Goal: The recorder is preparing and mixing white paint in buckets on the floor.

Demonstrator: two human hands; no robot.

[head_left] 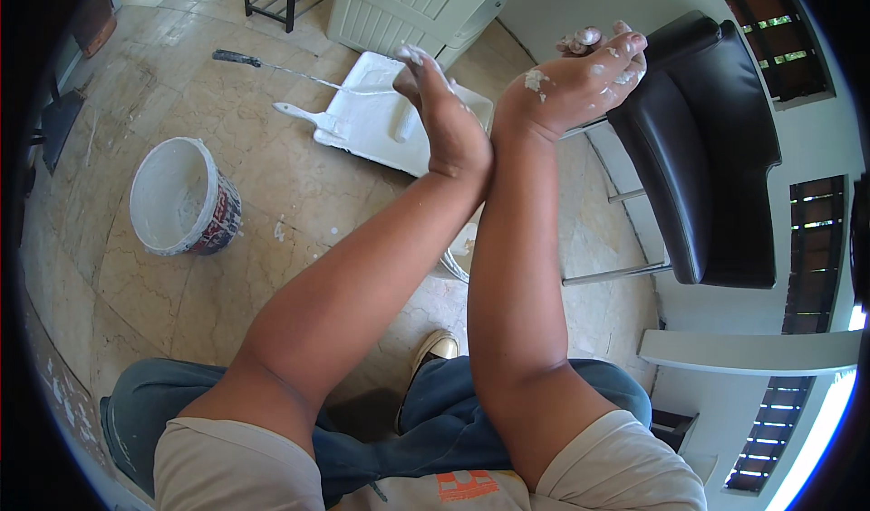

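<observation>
— What have your hands got hold of right now?

— Nothing I can see. My left hand (444,117) is flat, fingers straight and together, its heel pressed against my right wrist. My right hand (589,72) is loosely curled, fingers bent over at the top, smeared with white paste — there may be a lump of it at the fingertips, but I can't tell whether I'm gripping anything.

— And the gear?

— All down on the floor (299,203), well apart from my hands. The white tray (372,121) lies below them, a white-handled brush (304,114) sticking off its near corner and a long-handled tool (272,65) resting across its far edge. The bucket (181,198) stands upright off to my left.

— What could go wrong?

— I'd say drips, mostly. Both hands are wet with white stuff and raised over bare stone tile, right beside the black chair (707,149); a flick or a careless brush of the knuckles would likely mark that dark seat. My shoe (435,346) sits near something round behind my forearms, so a shift of the foot might knock it.

— What is that round thing?

— Hard to say. Only a pale curved rim shows between my arms. My right palm faces away too, and the tray's contents are partly covered by my left hand.
</observation>
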